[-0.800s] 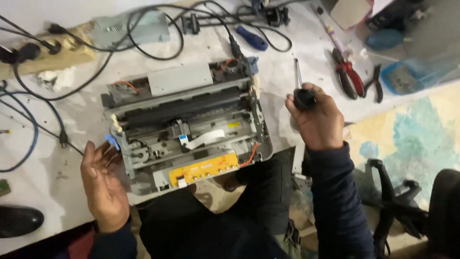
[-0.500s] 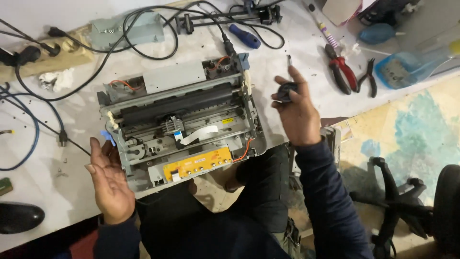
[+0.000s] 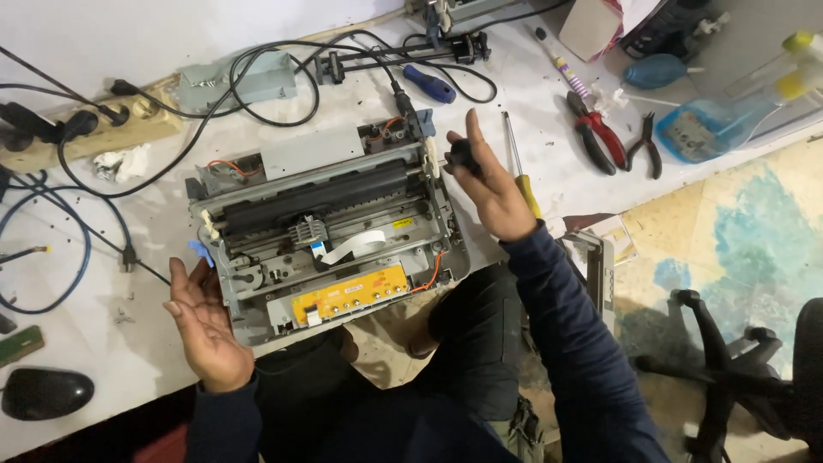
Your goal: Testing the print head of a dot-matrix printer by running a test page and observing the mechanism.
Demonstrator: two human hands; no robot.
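A stripped grey printer chassis point(image 3: 343, 154) lies on the white table, with a black roller, a white ribbon cable and a yellow circuit board point(image 3: 347, 294) along its front. My left hand point(image 3: 201, 326) is open, palm up, and rests against the chassis's left front corner beside a small blue clip point(image 3: 200, 251). My right hand point(image 3: 493, 193) hovers at the chassis's right rear corner, with its fingers closed on a black tool handle point(image 3: 463, 154). The tool's shaft is hidden. A yellow-handled screwdriver point(image 3: 518, 167) lies on the table just behind that hand.
Behind the printer are black cables, a power strip point(image 3: 103, 124) and a blue-handled screwdriver point(image 3: 430, 84). Red pliers point(image 3: 597, 130), black pliers point(image 3: 645, 147) and a blue tray point(image 3: 699, 129) lie right. A black mouse point(image 3: 45, 393) sits front left. An office chair point(image 3: 746, 377) stands right.
My right hand has moved left with the black handle, from right of the printer to its right rear corner. My left hand stays at the left front corner.
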